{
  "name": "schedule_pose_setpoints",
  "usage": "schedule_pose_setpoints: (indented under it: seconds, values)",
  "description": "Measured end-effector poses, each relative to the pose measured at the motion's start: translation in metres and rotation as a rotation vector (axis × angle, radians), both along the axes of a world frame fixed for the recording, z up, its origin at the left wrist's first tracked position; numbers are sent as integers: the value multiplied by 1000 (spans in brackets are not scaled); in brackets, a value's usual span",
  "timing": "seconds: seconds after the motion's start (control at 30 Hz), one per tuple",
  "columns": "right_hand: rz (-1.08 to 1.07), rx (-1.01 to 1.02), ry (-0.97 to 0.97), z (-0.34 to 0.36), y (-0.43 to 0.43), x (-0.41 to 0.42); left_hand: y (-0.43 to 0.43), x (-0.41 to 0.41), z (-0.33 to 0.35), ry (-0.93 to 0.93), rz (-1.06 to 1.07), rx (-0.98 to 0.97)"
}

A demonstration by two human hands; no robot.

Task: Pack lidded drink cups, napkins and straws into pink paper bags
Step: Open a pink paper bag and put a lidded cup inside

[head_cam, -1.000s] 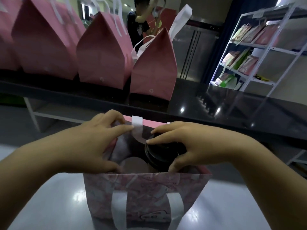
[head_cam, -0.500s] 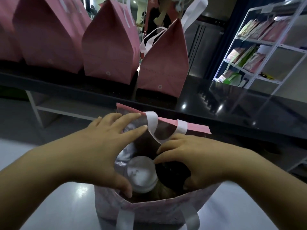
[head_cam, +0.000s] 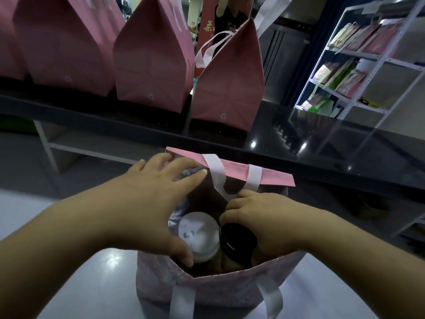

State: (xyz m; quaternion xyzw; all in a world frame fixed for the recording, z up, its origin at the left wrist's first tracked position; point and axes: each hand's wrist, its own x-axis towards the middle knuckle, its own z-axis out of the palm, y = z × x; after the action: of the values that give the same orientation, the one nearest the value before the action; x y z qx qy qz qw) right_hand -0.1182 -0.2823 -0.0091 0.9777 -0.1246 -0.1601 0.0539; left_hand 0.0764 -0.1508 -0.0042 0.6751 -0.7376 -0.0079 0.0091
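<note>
An open pink paper bag [head_cam: 232, 286] with white handles stands on the pale table in front of me. Inside it sit two cups side by side: one with a white lid [head_cam: 200, 236] on the left and one with a black lid [head_cam: 236, 241] on the right. My left hand [head_cam: 147, 203] spreads over the bag's left side, fingers on the far rim and thumb down at the near rim beside the white lid. My right hand [head_cam: 266, 217] reaches into the bag and grips the black-lidded cup from the right.
Several closed pink bags [head_cam: 230, 74] stand in a row on a glossy black counter [head_cam: 322, 139] behind the open bag. A white metal shelf rack [head_cam: 358, 72] with packets is at the right. A person stands far back behind the bags.
The black-lidded cup has gone down from the bag's mouth to sit beside the white-lidded cup. My right hand followed it in; my left hand kept holding the bag open.
</note>
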Motion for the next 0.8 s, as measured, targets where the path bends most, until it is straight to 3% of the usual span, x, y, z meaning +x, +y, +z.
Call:
schedule_pose_setpoints:
  seconds: [0.3,0.8]
  values:
    - [32,-83,17,-15,-3,-5,-3,1,0,9,17,10]
    - [3,-55,29,-28,-9,-10,-5,0,-3,-25,57,-13]
